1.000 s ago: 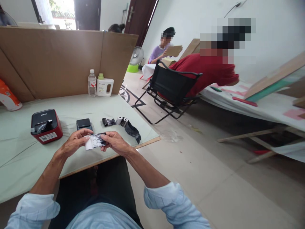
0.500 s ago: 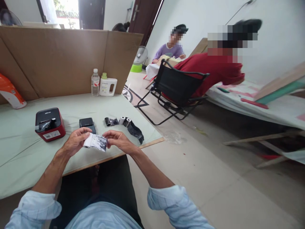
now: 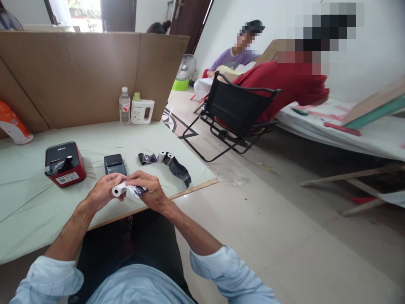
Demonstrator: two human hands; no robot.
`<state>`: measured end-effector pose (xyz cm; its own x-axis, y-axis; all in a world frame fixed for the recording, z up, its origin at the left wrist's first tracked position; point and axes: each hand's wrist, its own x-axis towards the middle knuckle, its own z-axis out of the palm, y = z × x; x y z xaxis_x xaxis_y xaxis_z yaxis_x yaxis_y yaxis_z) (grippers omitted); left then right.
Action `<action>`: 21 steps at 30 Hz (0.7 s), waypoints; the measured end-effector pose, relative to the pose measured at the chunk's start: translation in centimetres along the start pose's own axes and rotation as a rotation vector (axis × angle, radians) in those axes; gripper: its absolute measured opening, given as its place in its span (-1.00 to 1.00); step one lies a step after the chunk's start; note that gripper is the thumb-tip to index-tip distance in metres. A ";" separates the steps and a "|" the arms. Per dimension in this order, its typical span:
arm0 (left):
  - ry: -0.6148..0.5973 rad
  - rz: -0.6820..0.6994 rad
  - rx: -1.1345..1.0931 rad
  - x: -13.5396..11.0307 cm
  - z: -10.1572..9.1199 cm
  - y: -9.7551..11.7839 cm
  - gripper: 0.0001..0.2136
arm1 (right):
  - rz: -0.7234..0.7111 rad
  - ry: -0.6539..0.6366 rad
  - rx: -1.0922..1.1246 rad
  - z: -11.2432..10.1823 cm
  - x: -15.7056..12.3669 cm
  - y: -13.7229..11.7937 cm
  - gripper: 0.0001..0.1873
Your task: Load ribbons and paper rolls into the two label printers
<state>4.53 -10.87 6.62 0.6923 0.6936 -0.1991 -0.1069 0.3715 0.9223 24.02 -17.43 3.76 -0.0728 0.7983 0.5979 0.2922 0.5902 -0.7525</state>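
Note:
My left hand is closed round a small white paper roll, its cored end turned toward me. A loose strip with black printing runs from the roll into my right hand, whose fingers grip it close to the roll. Just beyond my hands lies a dark handheld printer. A red and black box-shaped printer stands to the left. Further right on the table are a dark roll with a short tail and two more rolls, one trailing a long black strip.
A cardboard panel stands along the table's back, with a water bottle, a white jug and an orange bottle before it. On the right, a person in red sits in a black folding chair; another person sits beyond.
My right hand has moved left, closer to my left hand, and the strip between them is now bunched in its fingers. The roll's end has turned toward me.

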 end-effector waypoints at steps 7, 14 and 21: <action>0.041 0.110 0.174 -1.7 -0.5 0.0 -0.58 | 0.331 0.032 0.170 -0.3 0.4 -1.2 -0.65; 0.093 0.155 0.423 -1.3 -0.3 0.5 -0.63 | 0.589 0.047 0.330 -0.4 -0.1 -0.4 -0.55; 0.333 0.457 1.049 2.7 -5.9 3.0 -0.51 | 0.649 0.091 0.307 -1.2 -0.9 1.5 -0.52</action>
<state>1.88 -4.22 6.85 0.5060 0.8140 0.2853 0.4473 -0.5305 0.7200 25.71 -17.38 2.43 0.1083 0.9940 0.0151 -0.0320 0.0186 -0.9993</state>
